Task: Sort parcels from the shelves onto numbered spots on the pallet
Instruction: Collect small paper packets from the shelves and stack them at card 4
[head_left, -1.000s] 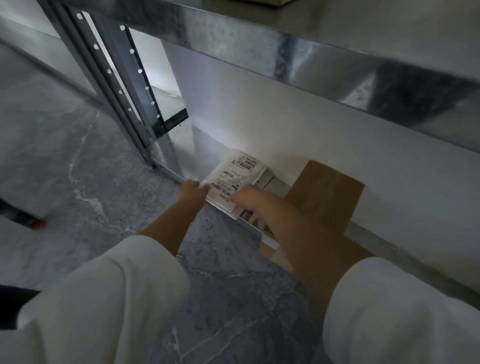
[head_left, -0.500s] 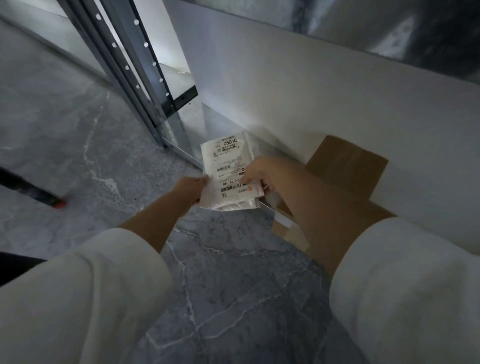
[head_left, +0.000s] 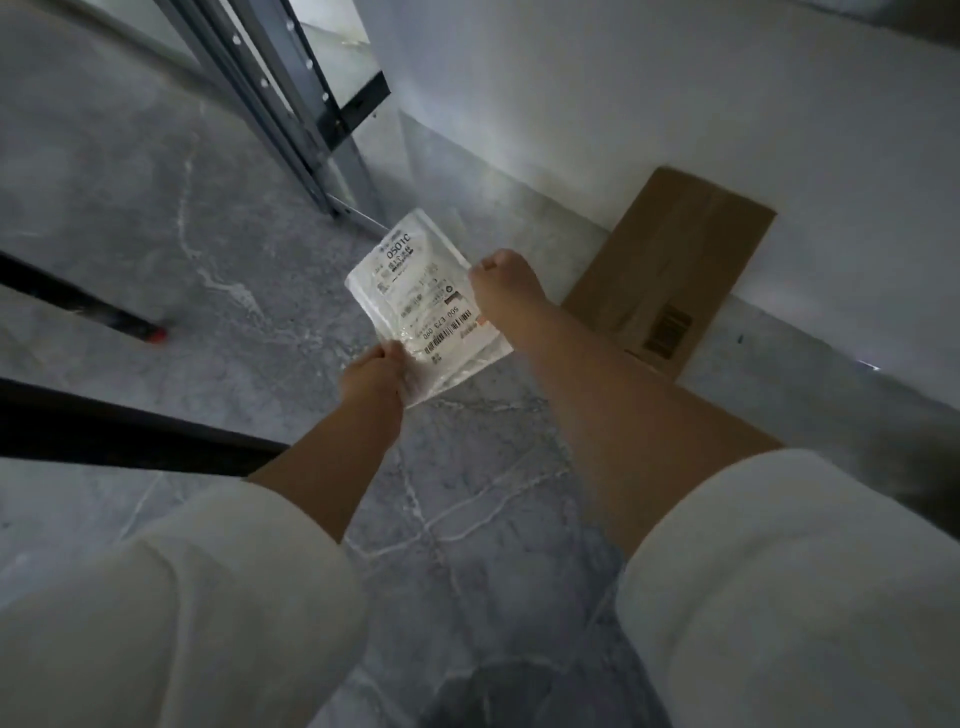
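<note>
The parcel (head_left: 426, 312), a flat clear bag whose label (head_left: 410, 280) reads 0501C, hangs in the air over the floor (head_left: 156, 182) and rests on no shelf, so the step in hand looks like the carry: picked, not yet placed. The left hand (head_left: 371, 376) pinches the near lower corner and the right hand (head_left: 501, 283) curls round the right edge, so each grip is closed on the parcel and holds it flat, label up. The next move probably calls for reading that label and turning to find the pallet (not in view here, so its side cannot be told), then matching the code to a numbered spot. The bag looks limp, so it may fold if one hand lets go. For edges, the metal upright (head_left: 291, 104) stands beyond the parcel to the left, well apart. A box (head_left: 670, 270) lies against the wall (head_left: 623, 104), just beside the right forearm, so a swing to the right would likely brush it. To the left, a dark bar (head_left: 78, 306) with a red tip and a black rail (head_left: 130, 431) nearer the body cross the floor, so feet should mind them. The open room is the floor below and ahead of the arms.
</note>
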